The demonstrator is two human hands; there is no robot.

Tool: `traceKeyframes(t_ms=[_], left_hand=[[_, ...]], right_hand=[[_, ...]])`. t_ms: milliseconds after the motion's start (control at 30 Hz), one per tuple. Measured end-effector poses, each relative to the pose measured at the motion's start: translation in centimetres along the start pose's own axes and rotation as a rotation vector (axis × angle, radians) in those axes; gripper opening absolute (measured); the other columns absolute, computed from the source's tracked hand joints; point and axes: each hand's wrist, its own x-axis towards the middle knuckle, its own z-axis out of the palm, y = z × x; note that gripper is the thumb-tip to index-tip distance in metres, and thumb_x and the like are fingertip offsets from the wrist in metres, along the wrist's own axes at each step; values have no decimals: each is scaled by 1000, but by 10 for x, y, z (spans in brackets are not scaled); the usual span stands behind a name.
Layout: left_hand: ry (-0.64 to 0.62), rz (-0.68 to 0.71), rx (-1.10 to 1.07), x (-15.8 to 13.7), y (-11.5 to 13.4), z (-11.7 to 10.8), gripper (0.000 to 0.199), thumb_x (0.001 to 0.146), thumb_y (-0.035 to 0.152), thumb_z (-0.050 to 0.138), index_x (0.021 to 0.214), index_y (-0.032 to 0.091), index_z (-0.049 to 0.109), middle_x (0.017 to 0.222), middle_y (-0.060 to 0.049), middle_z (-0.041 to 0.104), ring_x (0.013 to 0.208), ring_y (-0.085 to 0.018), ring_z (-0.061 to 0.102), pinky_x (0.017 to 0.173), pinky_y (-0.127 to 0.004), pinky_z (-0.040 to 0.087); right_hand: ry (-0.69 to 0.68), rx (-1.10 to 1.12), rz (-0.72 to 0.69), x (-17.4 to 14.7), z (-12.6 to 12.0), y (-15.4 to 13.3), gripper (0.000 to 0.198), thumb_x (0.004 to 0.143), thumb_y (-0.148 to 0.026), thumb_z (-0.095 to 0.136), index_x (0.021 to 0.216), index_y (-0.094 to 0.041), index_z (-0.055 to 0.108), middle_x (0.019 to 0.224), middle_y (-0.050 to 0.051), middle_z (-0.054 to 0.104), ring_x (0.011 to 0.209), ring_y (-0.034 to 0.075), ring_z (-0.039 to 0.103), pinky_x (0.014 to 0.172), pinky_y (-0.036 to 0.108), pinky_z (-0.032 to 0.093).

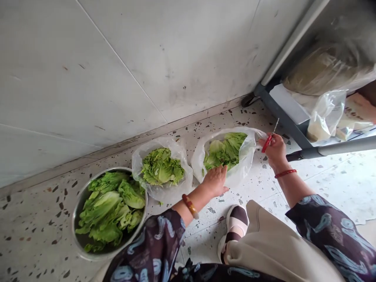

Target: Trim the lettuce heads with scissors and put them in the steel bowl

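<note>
My left hand (216,181) reaches to the near rim of the right plastic bag (199,152), fingers stretched out beside the lettuce leaves (225,150) inside; whether it touches them I cannot tell. My right hand (276,150) is closed around what look like red-handled scissors (266,143), the thin metal blade pointing up and away. The same hand is at the bag's pulled-out right corner and seems to pinch it. To the left, a second clear bag (186,172) stands open with green lettuce trimmings (163,167) in it.
On the floor at the left sits a round metal basin (76,235) full of lettuce leaves (108,211). A grey wall (132,58) runs behind. At the right is a wheeled metal rack (289,113) holding plastic-wrapped goods (326,70). My feet (237,221) are close below the bags.
</note>
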Motion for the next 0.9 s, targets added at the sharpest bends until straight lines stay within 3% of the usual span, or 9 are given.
traceKeyframes(t_ms=[167, 333, 400, 467, 533, 600, 733, 800, 900], left_hand=[[-305, 168, -143, 8, 11, 29, 85, 86, 30, 77, 162, 26, 39, 144, -17, 68, 124, -36, 69, 102, -45, 55], [-452, 188, -565, 17, 2, 3, 90, 75, 66, 83, 151, 27, 56, 147, -15, 67, 131, -37, 66, 104, -45, 54], [-373, 91, -845, 29, -6, -7, 78, 86, 74, 65, 144, 23, 62, 140, -15, 71, 124, -33, 70, 101, -44, 55], [-139, -74, -1017, 46, -14, -10, 68, 96, 72, 50, 136, 19, 67, 131, -16, 75, 116, -29, 73, 99, -42, 56], [119, -229, -1000, 65, -18, -7, 54, 97, 63, 55, 124, 19, 71, 124, -15, 76, 115, -28, 71, 101, -42, 55], [228, -293, -964, 86, -16, -1, 37, 94, 50, 65, 115, 21, 72, 119, -14, 76, 115, -28, 70, 104, -43, 54], [359, -274, -937, 127, 0, 5, 36, 97, 33, 60, 130, 20, 64, 134, -16, 68, 117, -27, 68, 104, -44, 55], [438, -175, -709, 143, 8, 4, 44, 94, 23, 61, 138, 17, 59, 146, -18, 61, 132, -29, 60, 116, -48, 47], [379, 75, -329, 157, 16, 4, 57, 88, 14, 66, 144, 13, 56, 156, -20, 52, 148, -35, 44, 129, -51, 31]], right_hand=[[-132, 540, 76, -21, -8, -47, 46, 67, -30, 83, 108, -25, 62, 76, -3, 60, 62, 14, 50, 54, 28, 41], [-203, 663, 94, -40, -34, -85, 44, 67, -26, 86, 108, -24, 69, 77, -4, 62, 65, 13, 53, 60, 28, 45], [-203, 666, 107, -43, -40, -88, 44, 67, -27, 87, 108, -24, 70, 74, -5, 62, 64, 13, 53, 61, 28, 46], [-190, 680, 130, -43, -43, -89, 43, 67, -28, 87, 106, -24, 70, 70, -6, 59, 61, 12, 50, 58, 27, 43], [-179, 704, 139, -42, -46, -90, 41, 67, -29, 86, 104, -23, 70, 65, -7, 56, 59, 11, 47, 57, 26, 39], [-184, 717, 134, -42, -48, -92, 39, 69, -28, 85, 104, -23, 70, 64, -7, 54, 58, 11, 45, 56, 26, 37], [-244, 749, 137, -44, -52, -99, 35, 75, -25, 82, 108, -23, 71, 64, -6, 53, 59, 10, 43, 57, 25, 36], [-282, 769, 143, -46, -55, -102, 33, 77, -25, 80, 109, -23, 71, 62, -6, 52, 58, 10, 42, 57, 24, 36], [-315, 765, 144, -49, -60, -105, 31, 79, -25, 79, 110, -25, 72, 61, -6, 50, 57, 11, 40, 55, 25, 36]])
